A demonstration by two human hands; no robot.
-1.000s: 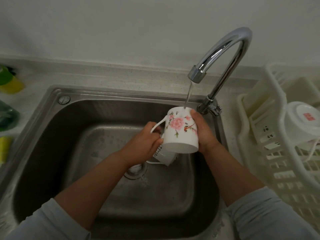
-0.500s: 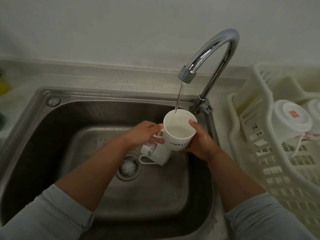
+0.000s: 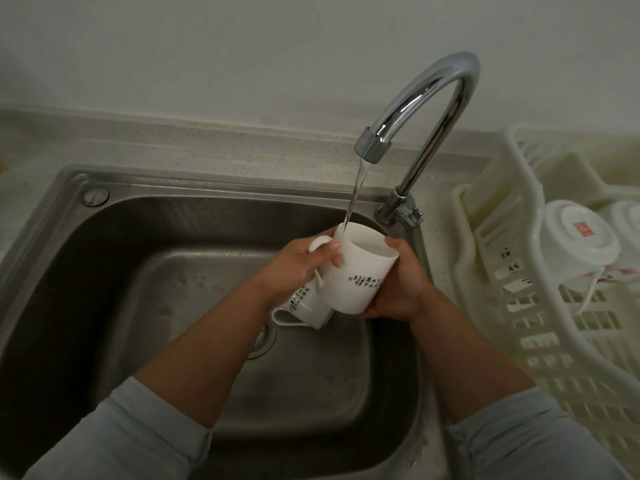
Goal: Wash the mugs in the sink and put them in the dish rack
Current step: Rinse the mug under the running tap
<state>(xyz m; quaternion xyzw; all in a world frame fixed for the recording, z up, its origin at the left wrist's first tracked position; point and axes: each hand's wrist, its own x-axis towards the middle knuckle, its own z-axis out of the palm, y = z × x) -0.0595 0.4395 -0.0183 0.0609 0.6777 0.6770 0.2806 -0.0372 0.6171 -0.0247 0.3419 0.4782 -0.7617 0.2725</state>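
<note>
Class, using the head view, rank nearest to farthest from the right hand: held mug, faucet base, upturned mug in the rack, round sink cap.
1. Held mug: touching the right hand.
2. Faucet base: just behind.
3. Upturned mug: right, in rack.
4. Round sink cap: far left.

- The sink's (image 3: 145,306) left half lies open, bare steel down to the drain (image 3: 264,341).
- The tap (image 3: 446,95) arches over the back right corner, its stream falling into the held mug (image 3: 353,275).
- A second mug (image 3: 306,306) lies by the drain, under the left hand (image 3: 292,268).
- Upturned cups (image 3: 578,244) fill the rack's (image 3: 554,341) far part; its near grid is free.
</note>
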